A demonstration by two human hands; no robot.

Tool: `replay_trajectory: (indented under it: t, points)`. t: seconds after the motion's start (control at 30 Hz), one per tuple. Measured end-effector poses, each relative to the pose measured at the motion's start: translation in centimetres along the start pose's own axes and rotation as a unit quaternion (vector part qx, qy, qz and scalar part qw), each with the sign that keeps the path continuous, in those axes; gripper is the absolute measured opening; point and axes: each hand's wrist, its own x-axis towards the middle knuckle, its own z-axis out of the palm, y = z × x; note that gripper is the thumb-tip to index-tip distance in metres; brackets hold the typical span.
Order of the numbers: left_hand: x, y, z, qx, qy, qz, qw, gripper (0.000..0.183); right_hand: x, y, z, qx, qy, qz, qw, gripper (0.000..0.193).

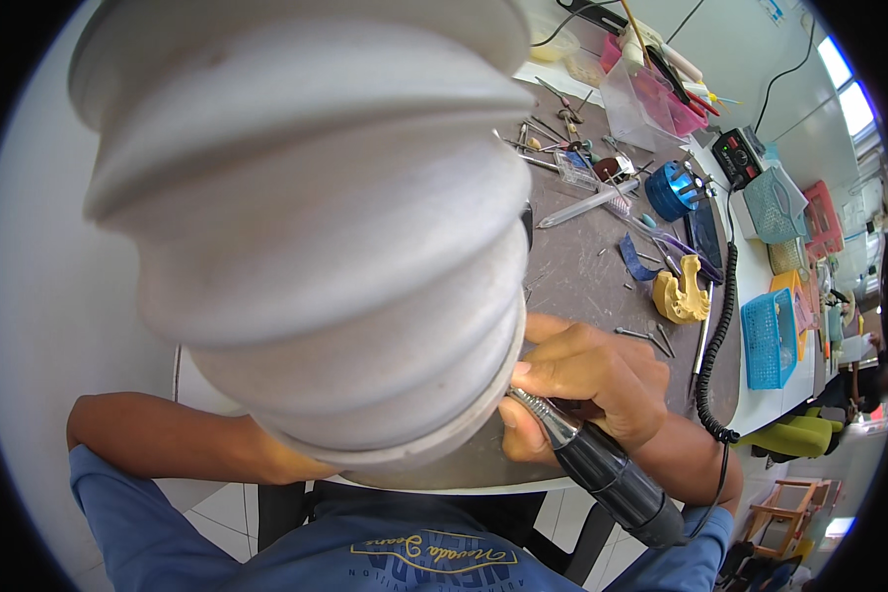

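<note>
A rotary handpiece (607,479) with a black body and metal neck is in my right hand (607,380). My fingers wrap around its neck, and its tip is hidden. A large ribbed white hose (335,237) fills the middle and upper left, close to the camera. Behind its lower rim goes my left forearm (187,439); the left hand's fingers and anything in them are hidden there. Beyond my right hand, a yellow dental cast (681,293) sits on the brown work surface (572,281). Several small metal burs (644,337) lie between the cast and that hand.
Loose burs, a knife and a toothbrush are scattered behind the cast. A blue round bur holder (669,192) and a clear plastic box (641,109) stand farther back. On the right are a coiled black cord (705,380), a control box (737,158) and a blue basket (768,340).
</note>
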Motion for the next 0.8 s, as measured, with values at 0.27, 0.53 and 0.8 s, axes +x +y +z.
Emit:
replay_trajectory:
  t: [0.27,0.53,0.8]
  points:
    - [0.04,-0.27,-0.23,0.012,0.000,0.004,1.000,0.032,0.14,-0.01,0.25,0.006,0.011,-0.003,1.000,0.027]
    - [-0.15,-0.38,-0.30,0.016,0.002,0.006,1.000,0.031,0.14,-0.33,0.17,0.002,0.009,0.006,1.000,0.028]
    - [-0.33,-0.66,-0.50,0.024,0.005,0.010,1.000,0.030,0.20,-0.43,0.69,0.021,0.046,0.008,0.999,0.035]
